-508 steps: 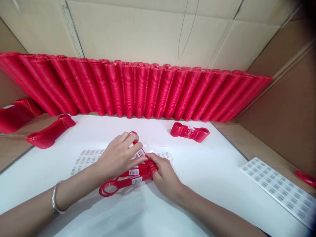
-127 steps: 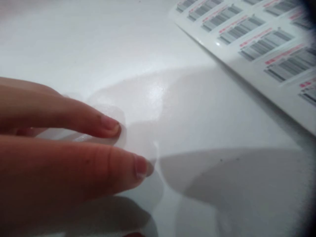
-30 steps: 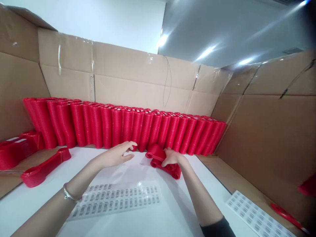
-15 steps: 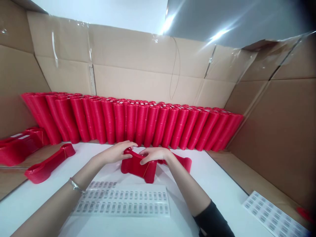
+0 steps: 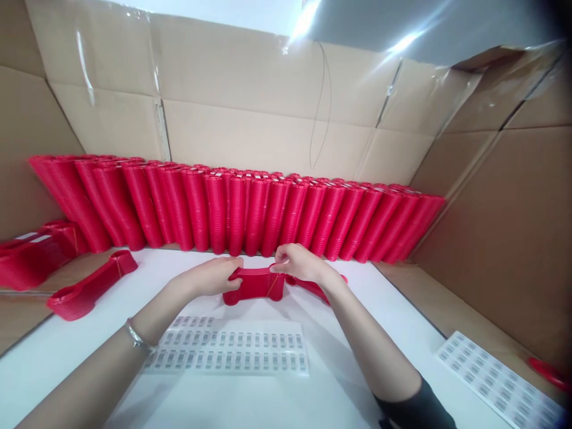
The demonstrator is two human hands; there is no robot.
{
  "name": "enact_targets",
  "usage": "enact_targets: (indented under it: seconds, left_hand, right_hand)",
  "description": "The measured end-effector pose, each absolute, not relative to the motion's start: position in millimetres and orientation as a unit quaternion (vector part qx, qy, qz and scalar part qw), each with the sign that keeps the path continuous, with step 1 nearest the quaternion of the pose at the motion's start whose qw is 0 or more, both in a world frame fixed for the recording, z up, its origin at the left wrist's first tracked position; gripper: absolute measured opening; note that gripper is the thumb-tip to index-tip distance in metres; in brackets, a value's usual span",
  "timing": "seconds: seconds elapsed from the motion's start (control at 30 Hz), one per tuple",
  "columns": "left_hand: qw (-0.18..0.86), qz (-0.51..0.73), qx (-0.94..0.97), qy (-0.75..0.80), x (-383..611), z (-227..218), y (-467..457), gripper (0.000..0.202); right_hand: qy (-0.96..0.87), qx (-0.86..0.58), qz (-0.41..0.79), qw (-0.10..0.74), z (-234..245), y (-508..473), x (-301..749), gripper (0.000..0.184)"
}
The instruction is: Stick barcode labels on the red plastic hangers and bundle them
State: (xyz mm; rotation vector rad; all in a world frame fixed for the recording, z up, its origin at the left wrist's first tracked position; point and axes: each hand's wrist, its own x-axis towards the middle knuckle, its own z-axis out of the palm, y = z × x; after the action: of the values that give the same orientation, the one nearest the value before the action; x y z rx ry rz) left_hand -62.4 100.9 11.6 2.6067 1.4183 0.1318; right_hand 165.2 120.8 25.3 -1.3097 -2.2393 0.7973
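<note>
Left hand [image 5: 217,276] grasping one end of a red, dumbbell-shaped plastic stack [image 5: 255,286], right hand [image 5: 301,263] at the other, grip unclear

White table [image 5: 250,402]: three red stacks [image 5: 254,287] toward far side; label sheet [image 5: 230,360] mid-table, second sheet [image 5: 496,376] at right edge.

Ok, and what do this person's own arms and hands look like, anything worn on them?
Both are ungloved. The left hand has a shiny silver-coloured bracelet above its wrist, and no sleeve shows on that arm. The right hand has a bare forearm, with a black sleeve at the picture's lower edge.
</note>
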Motion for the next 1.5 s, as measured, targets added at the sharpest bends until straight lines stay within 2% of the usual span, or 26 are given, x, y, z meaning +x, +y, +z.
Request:
enact_targets:
  seconds: [0.17,0.3,0.43,0.57,0.7,0.87,1.07,1.27,1.33,1.43,1.5]
  left_hand:
    - [0.066,0.029,0.875,0.478,-60,8,102,0.017]
    - [0.046,0.026,0.877,0.478,-63,8,107,0.017]
    - [0.034,0.031,0.881,0.471,-68,7,114,0.018]
    - [0.026,0.029,0.882,0.469,-69,5,116,0.019]
    - [0.017,0.024,0.883,0.468,-65,4,114,0.020]
    - [0.012,0.034,0.882,0.470,-67,1,115,0.020]
    - [0.038,0.059,0.885,0.461,-74,-4,120,0.023]
    - [0.068,0.074,0.889,0.448,-76,-2,122,0.023]
    - [0.073,0.081,0.887,0.448,-77,1,121,0.023]
    - [0.078,0.091,0.887,0.447,-77,6,120,0.024]
    - [0.079,0.096,0.886,0.447,-76,10,118,0.024]
  right_hand:
    - [-0.769,-0.475,0.362,0.228,18,125,165,0.022]
    - [-0.697,-0.479,0.446,0.293,6,141,170,0.012]
    - [-0.611,-0.483,0.521,0.350,-4,158,179,0.018]
    - [-0.561,-0.466,0.563,0.389,-12,166,180,0.026]
    - [-0.541,-0.439,0.580,0.422,-18,164,165,0.023]
    - [-0.577,-0.431,0.563,0.405,-23,161,158,0.028]
    - [-0.663,-0.502,0.458,0.314,-34,162,169,0.009]
    - [-0.745,-0.493,0.371,0.254,-30,156,167,0.014]
    - [-0.756,-0.481,0.355,0.267,-20,152,167,0.017]
    - [-0.765,-0.448,0.341,0.312,2,141,168,0.031]
    - [-0.778,-0.414,0.356,0.311,17,129,169,0.040]
